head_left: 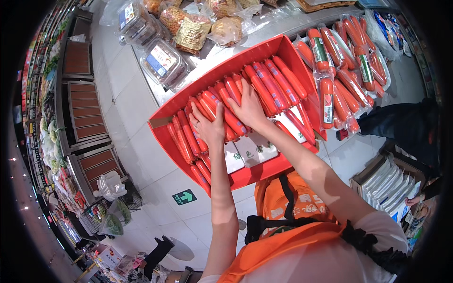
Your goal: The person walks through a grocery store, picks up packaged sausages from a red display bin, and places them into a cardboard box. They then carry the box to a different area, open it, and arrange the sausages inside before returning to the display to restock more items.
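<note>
A red display box (244, 179) with raised sides stands before me, holding rows of red-wrapped sausages (264, 90). My left hand (208, 127) lies over sausages left of the middle, its thumb and fingers spread around their upper ends. Close beside it, my right hand (249, 108) has its fingers and thumb around sausages nearer the middle. The fingertips of both hands are partly hidden among the wrappers. White blocks bearing green writing (256, 150) show beneath the row, towards the near side. A few more sausages (201, 175) lie low at the box's left front corner.
Packed sausages (327, 102) are stacked right of the box. Clear plastic tubs (164, 63) and bagged nuts (193, 33) sit behind it. An orange bag (293, 201) is below. At right, a person's hand (414, 200) is near a carton of white packets (387, 184).
</note>
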{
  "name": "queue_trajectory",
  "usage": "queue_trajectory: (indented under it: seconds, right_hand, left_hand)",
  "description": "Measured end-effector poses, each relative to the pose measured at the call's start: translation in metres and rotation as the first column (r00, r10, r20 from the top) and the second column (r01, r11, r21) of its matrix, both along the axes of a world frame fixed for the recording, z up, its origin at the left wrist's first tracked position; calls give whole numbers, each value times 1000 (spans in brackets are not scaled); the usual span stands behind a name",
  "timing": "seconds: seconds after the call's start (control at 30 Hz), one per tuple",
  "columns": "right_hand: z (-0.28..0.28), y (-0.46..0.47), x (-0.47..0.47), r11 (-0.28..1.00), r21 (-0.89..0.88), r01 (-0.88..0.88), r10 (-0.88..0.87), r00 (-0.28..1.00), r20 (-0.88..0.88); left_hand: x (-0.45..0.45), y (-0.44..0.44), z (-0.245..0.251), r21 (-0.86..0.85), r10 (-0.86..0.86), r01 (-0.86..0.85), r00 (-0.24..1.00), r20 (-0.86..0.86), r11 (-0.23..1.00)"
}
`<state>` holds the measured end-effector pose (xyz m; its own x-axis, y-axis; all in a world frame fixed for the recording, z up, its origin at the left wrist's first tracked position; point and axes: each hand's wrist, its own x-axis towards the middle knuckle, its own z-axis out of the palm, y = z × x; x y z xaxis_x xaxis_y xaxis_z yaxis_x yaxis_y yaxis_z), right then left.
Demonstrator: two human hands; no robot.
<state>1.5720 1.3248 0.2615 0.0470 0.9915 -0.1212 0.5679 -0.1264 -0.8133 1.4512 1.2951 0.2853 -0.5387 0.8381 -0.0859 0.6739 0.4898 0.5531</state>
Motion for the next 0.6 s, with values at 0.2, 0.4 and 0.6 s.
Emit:
queue_trajectory:
  seconds: [0.2, 0.4, 0.6]
  right_hand:
    - [-1, 5, 8, 941, 286, -182, 94, 951, 296]
    - [-8, 16, 10, 881, 318, -350, 132, 828, 545]
    - [20, -7, 44, 881, 427, -205, 79, 952, 294]
  left_hand:
    - [-14, 28, -15, 132, -218, 220, 976, -26, 967]
    - [-27, 22, 0, 98, -290, 288, 957, 13, 953]
    - [-3, 15, -11, -104, -181, 153, 911, -371, 983]
